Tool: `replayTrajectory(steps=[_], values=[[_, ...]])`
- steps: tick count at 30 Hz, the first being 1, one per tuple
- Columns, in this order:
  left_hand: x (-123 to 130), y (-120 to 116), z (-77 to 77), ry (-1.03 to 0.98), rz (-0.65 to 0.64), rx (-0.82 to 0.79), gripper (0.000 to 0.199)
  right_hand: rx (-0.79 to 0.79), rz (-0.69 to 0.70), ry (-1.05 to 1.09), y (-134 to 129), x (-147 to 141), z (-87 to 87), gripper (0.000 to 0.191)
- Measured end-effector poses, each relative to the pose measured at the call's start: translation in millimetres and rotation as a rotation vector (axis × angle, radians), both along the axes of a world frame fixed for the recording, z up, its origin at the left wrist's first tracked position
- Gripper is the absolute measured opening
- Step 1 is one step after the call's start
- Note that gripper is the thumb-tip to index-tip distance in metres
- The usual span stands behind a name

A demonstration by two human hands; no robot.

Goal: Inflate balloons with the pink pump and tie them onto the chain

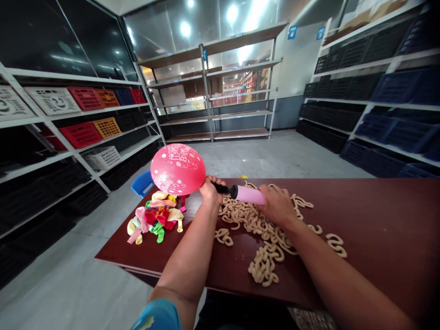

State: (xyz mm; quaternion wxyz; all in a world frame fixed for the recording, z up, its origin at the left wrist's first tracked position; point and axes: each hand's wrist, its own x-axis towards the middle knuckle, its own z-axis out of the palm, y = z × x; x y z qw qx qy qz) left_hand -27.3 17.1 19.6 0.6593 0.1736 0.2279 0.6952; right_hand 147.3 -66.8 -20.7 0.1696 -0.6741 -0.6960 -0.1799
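One round, pink, printed balloon (pixel 178 168) is clasped at its neck by the left hand (pixel 211 192), apparently to limit leaks, while the pink-and-black plastic pump (pixel 248 195) between both hands is gripped by the right hand (pixel 277 204).

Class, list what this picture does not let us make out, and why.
All in the head view:
Neck of the red balloon and tip of the pink balloon pump: hidden by the left hand.
Pump's far end: covered by the right hand.
Contents of the black crates: too dark.
Yellow thing: mostly behind the table's far edge.
Right upper arm: cut off by the bottom edge.
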Motion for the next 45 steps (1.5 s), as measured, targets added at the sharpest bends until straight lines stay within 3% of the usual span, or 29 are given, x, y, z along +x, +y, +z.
replayTrajectory(steps=[10, 14, 23, 27, 36, 39, 45], values=[[-40, 23, 1.2, -0.051, 0.106, -0.019, 0.017, -0.013, -0.241, 0.084, 3, 52, -3.3, 0.025], [-34, 22, -2.4, -0.040, 0.100, 0.000, 0.017, -0.007, -0.243, 0.029, 0, 40, -0.9, 0.024], [6, -2, -5.1, -0.040, -0.018, 0.001, 0.018, 0.016, -0.045, -0.022, -6, 0, 4.7, 0.026], [1, 1, -1.6, -0.035, -0.016, -0.007, 0.017, -0.005, -0.021, -0.011, -3, 8, 3.9, 0.027], [-37, 22, 0.0, -0.112, 0.072, -0.042, 0.017, 0.015, -0.252, 0.044, 2, 50, -4.6, 0.022], [-33, 21, -3.0, -0.115, 0.086, -0.021, 0.017, 0.003, -0.255, 0.011, 0, 41, -3.5, 0.023], [-11, 9, -5.1, -0.107, 0.002, -0.068, 0.016, 0.019, -0.102, -0.059, -6, 7, 3.6, 0.026]])
